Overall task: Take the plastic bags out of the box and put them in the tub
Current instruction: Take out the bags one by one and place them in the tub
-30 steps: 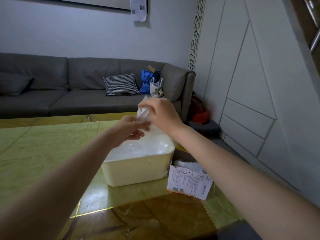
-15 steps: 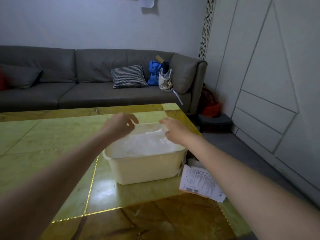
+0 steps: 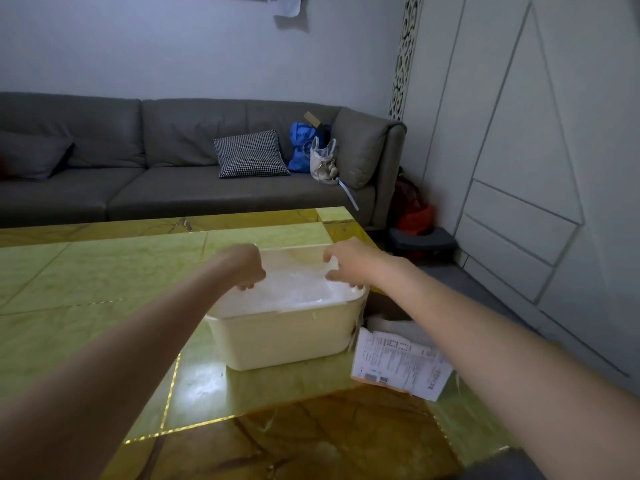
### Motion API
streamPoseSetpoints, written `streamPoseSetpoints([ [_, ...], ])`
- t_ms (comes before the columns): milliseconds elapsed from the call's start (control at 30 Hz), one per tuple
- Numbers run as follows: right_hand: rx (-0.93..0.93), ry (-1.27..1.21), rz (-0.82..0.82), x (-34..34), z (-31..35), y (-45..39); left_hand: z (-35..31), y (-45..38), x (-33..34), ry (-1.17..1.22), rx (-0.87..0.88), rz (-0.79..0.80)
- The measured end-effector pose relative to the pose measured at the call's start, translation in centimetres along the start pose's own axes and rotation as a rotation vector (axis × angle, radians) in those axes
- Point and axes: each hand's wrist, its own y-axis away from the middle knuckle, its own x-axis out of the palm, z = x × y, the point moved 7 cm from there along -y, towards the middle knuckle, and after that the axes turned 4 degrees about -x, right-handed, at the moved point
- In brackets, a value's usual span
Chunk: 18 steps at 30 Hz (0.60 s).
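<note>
A cream plastic tub (image 3: 287,337) stands near the right edge of the green and gold table. Clear plastic bags (image 3: 294,289) lie heaped inside it. My left hand (image 3: 244,268) reaches into the tub at its left side, fingers curled down onto the bags. My right hand (image 3: 349,263) is at the tub's right side, fingers bent on the edge of the plastic. Beyond the table's right edge sits a cardboard box (image 3: 391,317), mostly hidden, with a printed label flap (image 3: 401,365) hanging over the table edge.
The table (image 3: 104,289) stretches wide to the left. A grey sofa (image 3: 173,174) with a checked cushion, a blue bag and a white bag stands behind. Grey floor, a dark step and a red bag lie to the right by the panelled wall.
Both hands came down from holding a bag above the tub and spread apart, and now press it into the tub at either side.
</note>
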Motion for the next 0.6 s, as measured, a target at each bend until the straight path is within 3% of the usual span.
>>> streamPoseSetpoints([
  [100,0.03,0.19,-0.183,-3.5,-0.5,2.6,-2.6,1.4,-2.6,0.039,0.124,-0.264],
  [167,0.057,0.153,-0.213,-4.4,-1.8,4.2,-5.8,3.2,-3.0,0.13,0.29,-0.295],
  [333,0.185,-0.014,0.232,-0.2,-5.9,8.6,-13.5,7.5,0.3,0.113,0.632,-0.119],
  [433,0.213,0.078,0.239,1.9,-7.3,9.1,-15.3,7.9,3.8,0.03,0.618,0.016],
  [600,0.16,0.0,0.007,1.5,-7.2,8.9,-16.4,8.3,6.6,-0.054,0.561,0.145],
])
